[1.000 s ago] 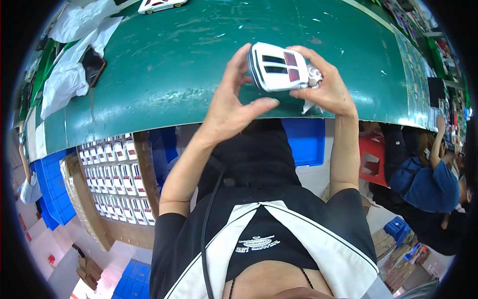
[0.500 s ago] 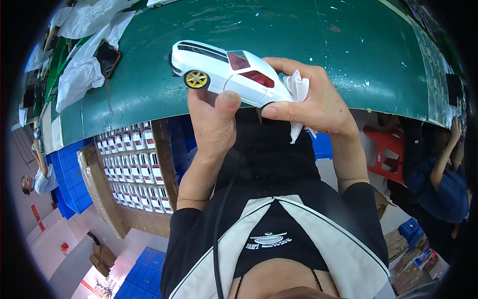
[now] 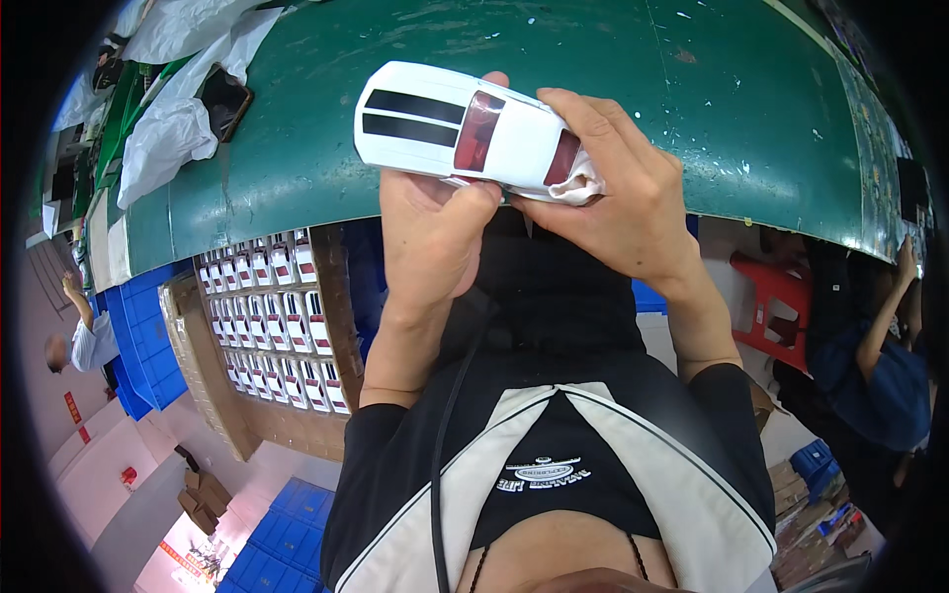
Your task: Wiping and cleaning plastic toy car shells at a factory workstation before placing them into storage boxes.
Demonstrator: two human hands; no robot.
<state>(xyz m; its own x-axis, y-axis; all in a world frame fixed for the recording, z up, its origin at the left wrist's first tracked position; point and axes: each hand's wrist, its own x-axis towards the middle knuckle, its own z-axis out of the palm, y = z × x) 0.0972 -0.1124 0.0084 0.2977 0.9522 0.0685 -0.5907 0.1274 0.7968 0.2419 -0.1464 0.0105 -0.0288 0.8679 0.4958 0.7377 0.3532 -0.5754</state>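
A white toy car [image 3: 524, 133] with two black hood stripes and red-tinted windows is held above the green tabletop, its roof facing up. My left hand [image 3: 435, 222] grips it from below, the thumb on the near side and a fingertip showing past the far side. At the rear end, my right hand [image 3: 628, 183] is closed round the car, fingers along the far side and thumb beneath. A crumpled white cloth or tissue [image 3: 581, 185] is pinched between the right hand and the car's rear near corner. The car's underside and wheels are hidden.
The green table [image 3: 326, 128] spans the top. White plastic bags [image 3: 168, 148] and a dark phone [image 3: 227, 104] lie at its left. Below left stands a cardboard box [image 3: 287, 425] with rows of white toy cars. A red stool [image 3: 771, 306] and another person [image 3: 880, 366] are at the right.
The toy car has rolled from showing its side to showing its roof and hood. My right hand's fingers have shifted over its far side, and the cloth now sits at the rear near corner.
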